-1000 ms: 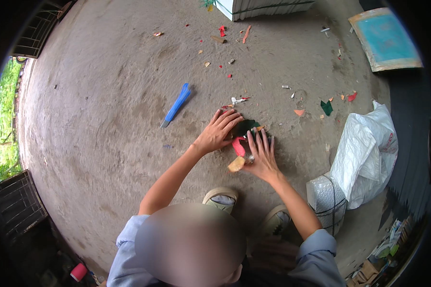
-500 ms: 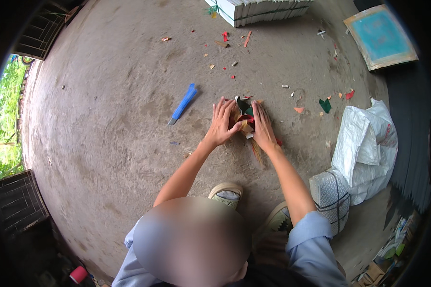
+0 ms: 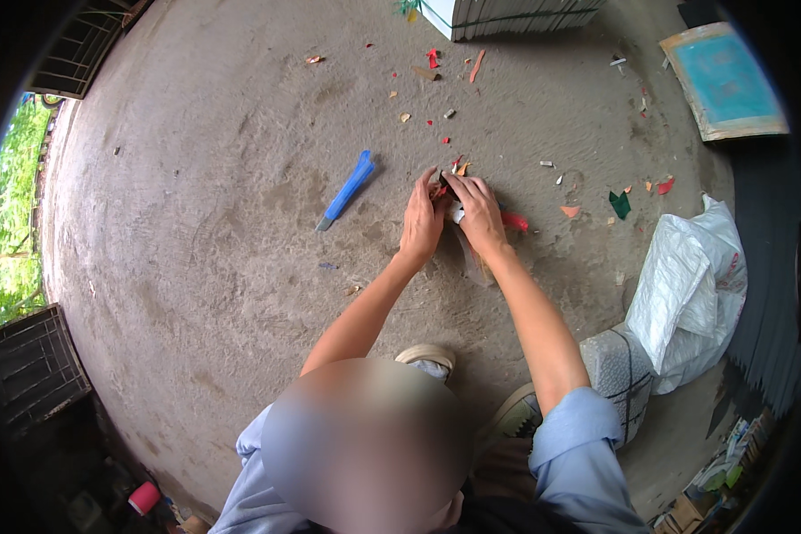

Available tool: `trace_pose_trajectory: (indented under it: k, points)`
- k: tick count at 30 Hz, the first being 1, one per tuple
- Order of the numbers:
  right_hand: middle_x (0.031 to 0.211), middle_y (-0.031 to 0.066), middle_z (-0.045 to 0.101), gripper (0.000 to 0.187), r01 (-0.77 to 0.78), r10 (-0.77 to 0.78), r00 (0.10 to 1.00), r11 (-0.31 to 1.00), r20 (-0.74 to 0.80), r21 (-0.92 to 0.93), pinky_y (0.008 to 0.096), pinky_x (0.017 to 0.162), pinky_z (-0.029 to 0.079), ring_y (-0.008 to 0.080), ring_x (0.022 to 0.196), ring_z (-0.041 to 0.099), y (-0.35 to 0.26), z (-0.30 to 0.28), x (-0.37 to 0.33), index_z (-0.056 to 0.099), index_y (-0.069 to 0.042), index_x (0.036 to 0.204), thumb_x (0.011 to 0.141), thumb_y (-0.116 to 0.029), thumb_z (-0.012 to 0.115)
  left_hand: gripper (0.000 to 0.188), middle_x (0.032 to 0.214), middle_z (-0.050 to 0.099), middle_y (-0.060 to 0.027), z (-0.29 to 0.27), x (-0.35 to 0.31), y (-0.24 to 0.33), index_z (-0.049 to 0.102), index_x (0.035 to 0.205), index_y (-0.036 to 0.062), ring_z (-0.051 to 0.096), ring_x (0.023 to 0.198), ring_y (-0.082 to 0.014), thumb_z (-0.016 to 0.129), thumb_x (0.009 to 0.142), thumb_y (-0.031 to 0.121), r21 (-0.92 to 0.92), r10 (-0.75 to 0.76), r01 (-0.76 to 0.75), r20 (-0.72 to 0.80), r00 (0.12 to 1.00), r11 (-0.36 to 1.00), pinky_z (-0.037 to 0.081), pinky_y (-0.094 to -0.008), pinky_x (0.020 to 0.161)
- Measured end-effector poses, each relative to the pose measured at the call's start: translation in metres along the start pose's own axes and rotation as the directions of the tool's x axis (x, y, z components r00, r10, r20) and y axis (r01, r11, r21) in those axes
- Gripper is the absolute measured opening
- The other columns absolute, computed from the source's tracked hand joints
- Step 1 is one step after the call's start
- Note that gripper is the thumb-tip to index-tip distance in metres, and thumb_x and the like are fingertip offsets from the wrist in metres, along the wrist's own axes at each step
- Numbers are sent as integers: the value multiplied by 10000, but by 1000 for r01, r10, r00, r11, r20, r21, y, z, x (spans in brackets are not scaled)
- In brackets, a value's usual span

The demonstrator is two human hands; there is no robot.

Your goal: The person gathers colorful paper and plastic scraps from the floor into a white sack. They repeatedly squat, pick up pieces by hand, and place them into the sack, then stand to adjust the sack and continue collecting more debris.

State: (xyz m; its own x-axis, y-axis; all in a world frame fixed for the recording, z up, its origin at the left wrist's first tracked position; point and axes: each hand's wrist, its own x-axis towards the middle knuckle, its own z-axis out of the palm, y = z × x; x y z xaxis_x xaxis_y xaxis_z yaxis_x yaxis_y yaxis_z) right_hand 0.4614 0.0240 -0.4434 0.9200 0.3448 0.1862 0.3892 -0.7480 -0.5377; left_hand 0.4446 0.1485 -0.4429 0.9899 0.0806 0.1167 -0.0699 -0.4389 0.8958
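Observation:
My left hand point(image 3: 422, 221) and my right hand point(image 3: 479, 216) are cupped close together over the concrete floor, with fingers curled around a small bunch of scraps point(image 3: 457, 213). Red, dark and whitish bits show between them; my fingers hide most of the bunch. A red scrap point(image 3: 514, 222) pokes out beside my right hand, and a thin, pale brownish strip point(image 3: 474, 267) lies below the hands. To the left of my hands, a blue-handled box cutter point(image 3: 347, 189) rests on the floor, apart from both.
Several coloured scraps, including a dark green piece point(image 3: 619, 205), lie scattered ahead and to the right. A strapped white stack point(image 3: 516, 20) stands at the far side. On the right are a white woven sack point(image 3: 690, 294), a bubble-wrapped bundle point(image 3: 616, 369) and a blue-faced framed panel point(image 3: 725, 80).
My hands have drawn together and curled around the scraps that lay between my flatter palms. The green piece there is now hidden. The whole view has shifted slightly.

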Motion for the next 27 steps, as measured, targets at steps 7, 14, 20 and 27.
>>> trace_pose_trajectory:
  k: [7,14,20,27]
  points:
    - [1029,125,613,420,-92,110,986,985,-122,145,378,843,462,287,974,554,-5,8,2,571,-7,1130,722,92,563,325,982,589,-151,2,6,2,507,1100,14,589,898,-278,603,791,-24,-48,-89,84,-120,989,995,483,-366,776]
    - [1003,185,649,295,-444,610,789,652,-76,615,328,775,480,243,910,639,-47,-8,-4,595,42,1092,806,49,523,184,922,658,-51,6,1,29,611,1052,30,595,818,-105,566,874,45,-339,-388,352,-40,921,872,473,-258,719]
    - [1283,144,477,528,-354,568,769,-2,293,935,277,954,363,161,1190,445,-48,-42,-25,346,60,1343,914,-212,489,241,920,668,-61,14,-3,53,602,1115,52,597,777,-93,557,879,45,-300,-240,212,-61,969,930,479,-248,685]
    - [1183,78,531,490,-349,556,807,176,199,920,289,880,433,144,1032,533,-40,-68,-30,436,-2,1275,871,-200,629,716,1517,86,-137,11,-19,63,-32,1461,194,188,1369,-300,347,866,71,-673,-30,317,402,915,669,248,-390,1078]
